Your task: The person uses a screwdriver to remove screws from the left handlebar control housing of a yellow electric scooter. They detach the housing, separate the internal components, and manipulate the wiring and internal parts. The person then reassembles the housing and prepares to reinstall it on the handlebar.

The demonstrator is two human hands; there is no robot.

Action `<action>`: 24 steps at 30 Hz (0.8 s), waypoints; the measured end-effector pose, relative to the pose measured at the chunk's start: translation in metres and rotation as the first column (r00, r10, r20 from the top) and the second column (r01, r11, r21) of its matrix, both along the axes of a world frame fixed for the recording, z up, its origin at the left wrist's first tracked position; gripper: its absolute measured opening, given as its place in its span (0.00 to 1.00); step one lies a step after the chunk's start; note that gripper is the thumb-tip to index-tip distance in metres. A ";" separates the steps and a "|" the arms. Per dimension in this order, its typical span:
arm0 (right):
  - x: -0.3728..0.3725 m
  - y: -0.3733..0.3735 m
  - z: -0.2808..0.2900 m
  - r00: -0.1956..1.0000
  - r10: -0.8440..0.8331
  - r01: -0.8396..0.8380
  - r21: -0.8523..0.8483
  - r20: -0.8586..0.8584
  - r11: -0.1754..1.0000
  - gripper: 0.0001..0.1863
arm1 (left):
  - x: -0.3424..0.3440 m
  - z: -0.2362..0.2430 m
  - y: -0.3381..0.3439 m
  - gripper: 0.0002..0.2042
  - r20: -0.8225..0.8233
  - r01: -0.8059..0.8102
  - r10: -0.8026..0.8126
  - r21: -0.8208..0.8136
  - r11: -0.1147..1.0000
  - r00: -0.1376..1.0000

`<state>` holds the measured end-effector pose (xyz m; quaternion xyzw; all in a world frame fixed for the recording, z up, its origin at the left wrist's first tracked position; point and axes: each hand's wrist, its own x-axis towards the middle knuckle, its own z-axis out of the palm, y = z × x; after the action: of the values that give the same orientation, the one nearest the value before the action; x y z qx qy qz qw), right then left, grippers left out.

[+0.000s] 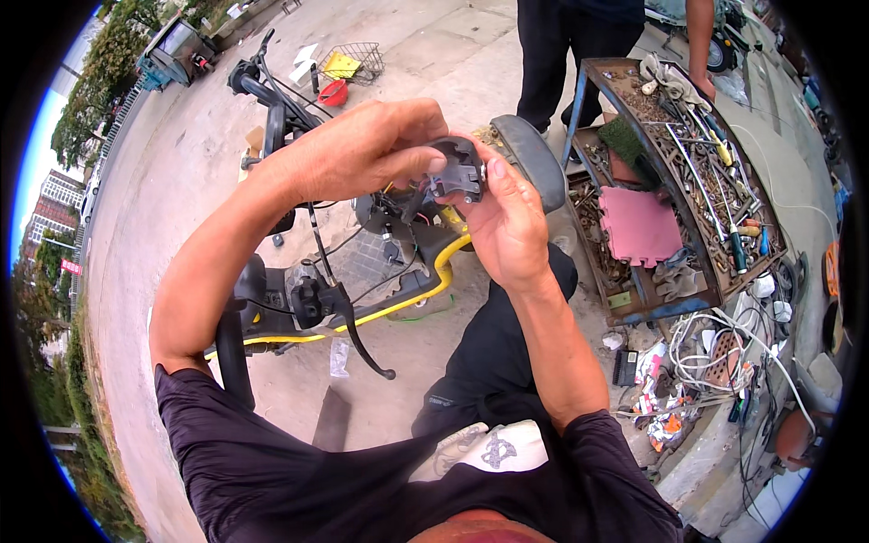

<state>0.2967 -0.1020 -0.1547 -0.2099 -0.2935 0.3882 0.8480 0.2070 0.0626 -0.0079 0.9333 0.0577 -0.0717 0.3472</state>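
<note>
A wide stretch of pale concrete pavement (pixel 425 54) spreads under everything, with trees and a road along its far left edge. On it lies the biggest thing, a yellow-framed electric scooter (pixel 398 303), tipped on its side, its black seat (pixel 529 158) up near the middle of the view and its handlebar with brake lever (pixel 348 317) down at the lower left of the frame. Right of the scooter stands a rusty tool rack (pixel 688 181), its trays heaped with wrenches and screwdrivers, a pink foam mat (pixel 638 226) lying in the lower tray. Beyond the scooter's seat a second person in black trousers (pixel 561 45) stands by the rack. Below the rack, a tangle of white cables (pixel 715 348) lies on the ground. Beyond the scooter's front end sits a wire basket (pixel 358 59) beside a small red bowl (pixel 333 93). Just above the scooter's frame, both hands are raised together: the left hand (pixel 362 149) and the right hand (pixel 507 222) are each clamped on a small black switch housing (pixel 460 170), held between them with coloured wires trailing from it down toward the frame
</note>
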 end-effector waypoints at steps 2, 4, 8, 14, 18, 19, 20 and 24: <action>0.002 0.000 -0.003 0.997 0.051 -0.050 0.025 -0.051 0.998 0.29 | 0.000 0.003 -0.003 0.19 0.012 0.004 -0.004 -0.015 1.000 1.000; 0.002 0.000 -0.003 0.994 0.087 -0.085 0.042 -0.066 0.996 0.29 | -0.001 0.004 -0.005 0.19 0.039 0.019 -0.018 -0.009 1.000 0.999; 0.002 0.000 -0.003 0.978 0.147 -0.139 0.062 -0.150 0.988 0.28 | -0.001 0.003 0.000 0.19 0.030 0.024 -0.026 0.069 0.997 0.999; -0.002 -0.001 -0.003 0.987 -0.026 0.016 -0.065 -0.160 0.998 0.21 | -0.001 0.002 0.001 0.19 0.032 -0.013 0.010 0.106 0.994 0.999; -0.004 -0.001 -0.005 0.985 -0.165 0.162 -0.067 -0.055 0.985 0.15 | 0.000 0.004 -0.001 0.18 -0.003 -0.060 0.061 0.139 0.988 0.998; -0.004 -0.002 -0.004 0.981 -0.195 0.194 -0.071 -0.019 0.978 0.15 | 0.001 0.004 -0.001 0.18 -0.016 -0.076 0.079 0.140 0.987 0.997; -0.005 -0.002 -0.004 0.975 -0.223 0.223 -0.074 0.014 0.972 0.15 | 0.001 0.004 -0.001 0.18 -0.020 -0.077 0.081 0.140 0.987 0.997; -0.003 -0.001 -0.008 0.963 -0.262 0.267 -0.097 0.063 0.959 0.14 | 0.000 0.004 -0.002 0.17 -0.029 -0.085 0.090 0.145 0.986 0.996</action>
<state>0.2933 -0.1025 -0.1631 -0.3010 -0.2631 0.2806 0.8726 0.2074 0.0610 -0.0040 0.9510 0.1098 -0.0683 0.2810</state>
